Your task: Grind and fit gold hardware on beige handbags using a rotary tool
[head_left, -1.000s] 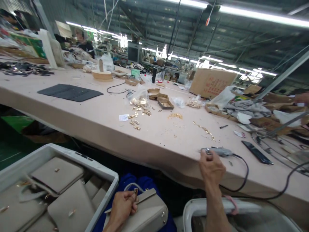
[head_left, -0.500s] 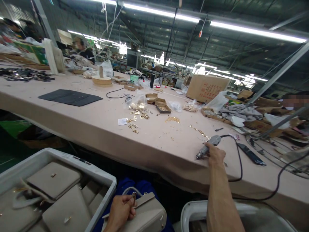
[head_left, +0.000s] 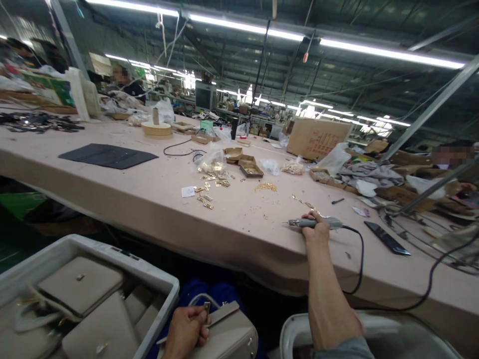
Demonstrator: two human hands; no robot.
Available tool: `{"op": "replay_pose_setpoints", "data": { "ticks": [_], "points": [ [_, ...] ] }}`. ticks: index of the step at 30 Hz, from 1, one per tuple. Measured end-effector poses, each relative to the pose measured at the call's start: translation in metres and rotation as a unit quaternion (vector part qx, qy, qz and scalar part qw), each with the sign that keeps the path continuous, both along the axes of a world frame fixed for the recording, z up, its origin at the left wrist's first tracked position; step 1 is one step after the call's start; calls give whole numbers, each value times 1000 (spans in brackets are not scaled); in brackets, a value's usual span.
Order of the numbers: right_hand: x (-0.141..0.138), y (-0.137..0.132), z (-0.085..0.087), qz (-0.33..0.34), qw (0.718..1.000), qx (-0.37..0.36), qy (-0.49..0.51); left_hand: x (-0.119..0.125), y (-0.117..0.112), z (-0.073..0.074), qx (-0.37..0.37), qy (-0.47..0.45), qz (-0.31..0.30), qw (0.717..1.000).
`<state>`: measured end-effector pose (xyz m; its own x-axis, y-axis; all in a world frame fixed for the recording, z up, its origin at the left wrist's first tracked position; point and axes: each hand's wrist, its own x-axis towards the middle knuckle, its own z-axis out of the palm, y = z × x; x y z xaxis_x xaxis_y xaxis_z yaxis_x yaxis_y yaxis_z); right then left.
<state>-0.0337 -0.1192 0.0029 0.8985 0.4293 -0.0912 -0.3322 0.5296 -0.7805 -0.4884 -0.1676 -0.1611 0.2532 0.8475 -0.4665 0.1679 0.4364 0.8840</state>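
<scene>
The right hand (head_left: 316, 228) gripped a gray tool (head_left: 334, 223); the left hand (head_left: 187, 327) pinched a gold piece (head_left: 207, 308) at a bag (head_left: 231, 331).

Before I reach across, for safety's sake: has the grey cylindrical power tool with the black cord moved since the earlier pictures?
Yes: against the glossy black rectangular object, the power tool has shifted farther left and slightly toward the picture's top.
</scene>
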Motion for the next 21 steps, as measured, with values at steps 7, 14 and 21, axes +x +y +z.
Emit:
{"op": "replay_pose_setpoints", "data": {
  "ticks": [7, 14, 21],
  "points": [
    [1, 28, -7, -119, 993, 13, 5, -2, 1, -11, -14, -11, 14, 1000],
    [2, 31, -15, -142, 990, 2, -26, -4, 3, -15, -13, -17, 14, 1000],
    [4, 30, -15, -133, 990, 41, 2, -2, 4, -12, -22, -13, 21, 999]
  ]
}}
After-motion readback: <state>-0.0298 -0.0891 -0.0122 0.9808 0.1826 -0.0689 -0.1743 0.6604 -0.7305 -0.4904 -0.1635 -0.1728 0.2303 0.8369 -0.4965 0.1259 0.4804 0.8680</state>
